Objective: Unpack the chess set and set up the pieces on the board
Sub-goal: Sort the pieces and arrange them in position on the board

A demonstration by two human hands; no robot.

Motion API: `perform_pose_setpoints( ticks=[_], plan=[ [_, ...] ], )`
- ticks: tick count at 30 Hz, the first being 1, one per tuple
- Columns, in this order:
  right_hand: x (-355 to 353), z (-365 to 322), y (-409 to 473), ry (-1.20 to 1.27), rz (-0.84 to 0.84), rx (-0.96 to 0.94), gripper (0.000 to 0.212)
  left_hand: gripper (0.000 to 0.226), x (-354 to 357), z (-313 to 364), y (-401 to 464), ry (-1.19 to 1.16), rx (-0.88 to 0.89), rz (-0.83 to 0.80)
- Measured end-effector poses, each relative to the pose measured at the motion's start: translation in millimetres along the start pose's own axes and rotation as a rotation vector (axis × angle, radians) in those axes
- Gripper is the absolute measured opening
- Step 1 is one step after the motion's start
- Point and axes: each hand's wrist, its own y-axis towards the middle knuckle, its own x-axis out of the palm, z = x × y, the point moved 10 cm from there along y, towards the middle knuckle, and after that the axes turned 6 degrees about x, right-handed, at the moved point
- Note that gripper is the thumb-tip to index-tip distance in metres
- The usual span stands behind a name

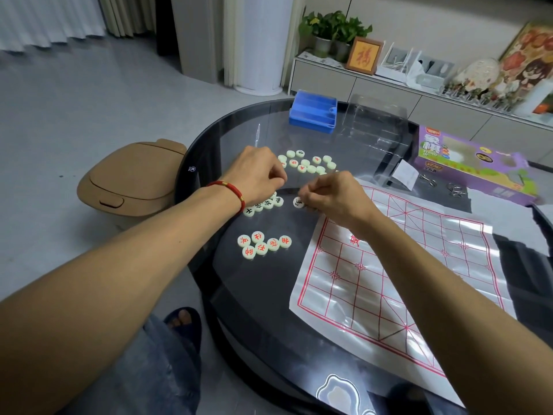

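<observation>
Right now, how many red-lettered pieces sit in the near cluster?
6: near cluster on the glass table, left of the board, nearer than both hands; none seems hidden.

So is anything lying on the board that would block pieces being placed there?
Nothing visible does. The white plastic sheet board with red grid lines carries no pieces; only the right forearm crosses above its near-left part. The round cream pieces lie on the dark glass table beside it.

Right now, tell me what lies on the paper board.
The paper board carries no pieces on its visible red grid. The right forearm crosses over it, hiding a strip of squares beneath.
</observation>
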Motion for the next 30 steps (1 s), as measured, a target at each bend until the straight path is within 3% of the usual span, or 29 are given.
perform_pose_setpoints(
  ticks=[6,10,18,23,30],
  plan=[
    [9.9,-22.8,-6.6,-0.424,0.155,-0.149,0.010,0.022,-11.9,-23.2,-5.3,0.046,-0.119,0.049],
    [19.1,-29.7,7.6,-0.413,0.250,-0.165,0.015,0.028,-15.5,-38.3,-7.5,0.035,-0.178,0.065],
    [29.1,-29.0,16.5,-0.417,0.268,-0.171,0.019,0.020,-9.3,-44.0,3.8,0.010,-0.165,0.126],
    [15.8,-31.0,11.9,-0.358,0.308,-0.174,0.018,0.023,17.3,-40.3,27.3,0.068,-0.164,0.020],
    [8.8,-35.1,-9.4,-0.389,0.301,-0.227,0.023,0.003,26.5,-38.7,39.1,0.101,-0.204,0.000]
  ],
)
